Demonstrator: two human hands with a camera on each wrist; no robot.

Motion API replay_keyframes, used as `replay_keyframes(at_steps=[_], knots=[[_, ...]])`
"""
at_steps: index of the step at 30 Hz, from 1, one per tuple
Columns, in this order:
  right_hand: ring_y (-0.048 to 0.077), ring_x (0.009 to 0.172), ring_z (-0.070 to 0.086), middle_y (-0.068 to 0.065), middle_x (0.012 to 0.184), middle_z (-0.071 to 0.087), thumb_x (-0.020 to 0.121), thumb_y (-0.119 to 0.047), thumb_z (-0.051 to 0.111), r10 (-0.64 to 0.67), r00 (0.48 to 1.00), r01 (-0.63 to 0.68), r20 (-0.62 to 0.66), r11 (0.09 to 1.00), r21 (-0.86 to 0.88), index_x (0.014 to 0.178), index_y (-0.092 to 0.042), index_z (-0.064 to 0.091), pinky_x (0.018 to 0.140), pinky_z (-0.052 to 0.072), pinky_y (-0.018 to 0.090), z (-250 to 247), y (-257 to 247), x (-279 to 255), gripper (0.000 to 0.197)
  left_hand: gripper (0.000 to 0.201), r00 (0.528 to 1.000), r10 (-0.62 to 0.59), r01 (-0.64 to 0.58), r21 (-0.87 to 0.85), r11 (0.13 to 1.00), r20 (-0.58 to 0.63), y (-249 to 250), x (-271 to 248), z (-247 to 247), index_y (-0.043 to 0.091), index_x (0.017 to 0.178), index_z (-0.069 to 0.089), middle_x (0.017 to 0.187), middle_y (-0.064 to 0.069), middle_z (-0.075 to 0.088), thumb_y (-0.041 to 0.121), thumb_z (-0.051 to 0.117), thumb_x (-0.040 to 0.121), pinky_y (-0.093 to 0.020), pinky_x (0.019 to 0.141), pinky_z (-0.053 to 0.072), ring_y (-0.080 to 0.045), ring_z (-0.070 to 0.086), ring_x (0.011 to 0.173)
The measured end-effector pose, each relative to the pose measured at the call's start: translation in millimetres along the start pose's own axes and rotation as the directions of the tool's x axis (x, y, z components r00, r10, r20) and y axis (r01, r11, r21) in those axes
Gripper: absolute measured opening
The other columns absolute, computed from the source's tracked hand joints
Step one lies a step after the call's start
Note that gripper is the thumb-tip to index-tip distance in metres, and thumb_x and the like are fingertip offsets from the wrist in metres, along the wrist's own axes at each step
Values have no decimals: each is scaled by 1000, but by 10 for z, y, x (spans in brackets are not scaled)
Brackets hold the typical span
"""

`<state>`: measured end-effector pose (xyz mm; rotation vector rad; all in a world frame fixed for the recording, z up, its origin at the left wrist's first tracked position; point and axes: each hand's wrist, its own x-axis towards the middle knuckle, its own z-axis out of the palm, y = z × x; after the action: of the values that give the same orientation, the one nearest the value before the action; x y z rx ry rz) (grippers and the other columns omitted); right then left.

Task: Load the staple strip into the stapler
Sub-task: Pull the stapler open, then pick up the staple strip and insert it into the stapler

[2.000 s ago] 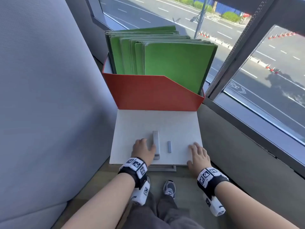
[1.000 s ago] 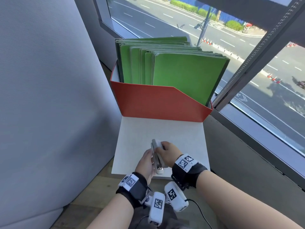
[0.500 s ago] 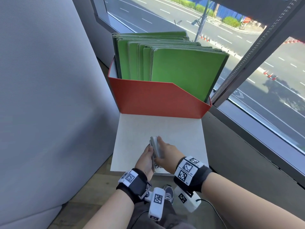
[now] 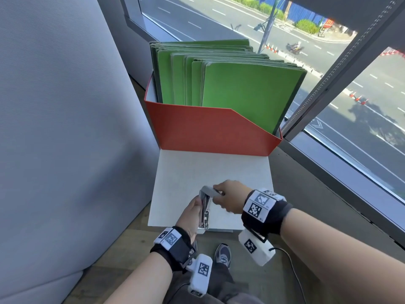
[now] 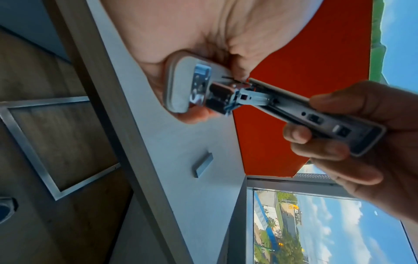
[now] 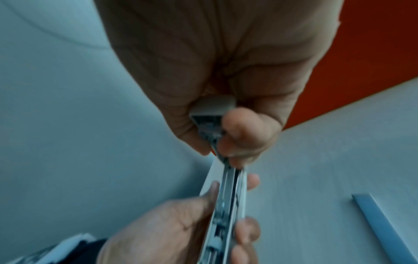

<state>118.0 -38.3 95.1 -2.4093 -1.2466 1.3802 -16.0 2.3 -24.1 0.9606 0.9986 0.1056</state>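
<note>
The stapler (image 4: 205, 208) is held above the tabletop's (image 4: 197, 170) near edge, swung open, long axis running away from the person. The left hand (image 4: 190, 218) grips its base; the right hand (image 4: 230, 199) pinches the cover. The strip (image 5: 203, 165) lies on the tabletop, nearer the right hand.
</note>
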Motion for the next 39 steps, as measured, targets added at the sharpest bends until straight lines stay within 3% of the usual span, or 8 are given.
replay_keyframes(at_steps=[5,10,21,27,30,33,36,39], knots=[[18,47,56,11,64,65,83,-17,60,10,990,5,-138,994,110,86,-3,74,46,45,21,-345,-15,171,20,35,999,-16,18,-51,999,31,-13,10,-35,17,106,58,69,-7,55,30,26,101,-30,54,39,-19,49,56],[14,43,60,14,68,72,80,-22,69,5,974,37,-228,983,179,81,-2,70,49,48,22,-536,4,367,20,37,996,-30,35,-52,998,80,41,12,-38,9,118,56,69,-8,57,25,27,101,-29,51,43,-19,51,54],[18,44,46,6,55,57,79,-32,71,64,972,31,-225,916,399,90,-4,69,49,39,25,-412,229,808,31,40,982,-79,92,-71,993,171,35,-58,-14,20,118,63,70,-5,60,24,27,101,-29,52,48,-17,53,56],[19,67,68,3,86,71,87,-48,55,65,956,96,-285,852,515,122,-15,58,69,60,37,-184,574,750,48,37,987,-63,85,-147,986,149,26,-28,-6,15,124,57,74,-7,61,25,30,101,-30,52,50,-18,56,58],[15,75,66,1,102,67,87,-42,58,75,976,-12,-205,956,294,128,-22,51,69,56,30,114,890,662,45,34,994,-25,44,-169,985,110,82,-1,7,20,123,55,77,-9,63,26,31,101,-29,50,49,-19,55,57],[18,89,62,4,118,58,81,-33,69,74,983,-60,-165,994,88,131,-27,48,86,54,34,421,1085,589,54,29,997,-2,17,-185,983,79,122,37,16,28,116,57,77,-11,66,24,33,100,-30,49,51,-19,58,54],[24,102,58,6,123,47,78,-23,73,50,984,-37,-174,996,78,131,-22,49,94,50,35,602,1136,550,58,28,998,-16,29,-204,978,65,144,62,37,29,115,57,80,-11,68,23,34,100,-31,51,52,-20,60,57],[26,99,57,7,119,46,77,-15,73,50,977,-32,-206,995,90,123,-16,53,88,50,33,656,1140,578,50,27,997,-35,49,-217,975,69,157,68,67,27,113,58,81,-10,70,20,36,99,-33,56,53,-20,63,60]])
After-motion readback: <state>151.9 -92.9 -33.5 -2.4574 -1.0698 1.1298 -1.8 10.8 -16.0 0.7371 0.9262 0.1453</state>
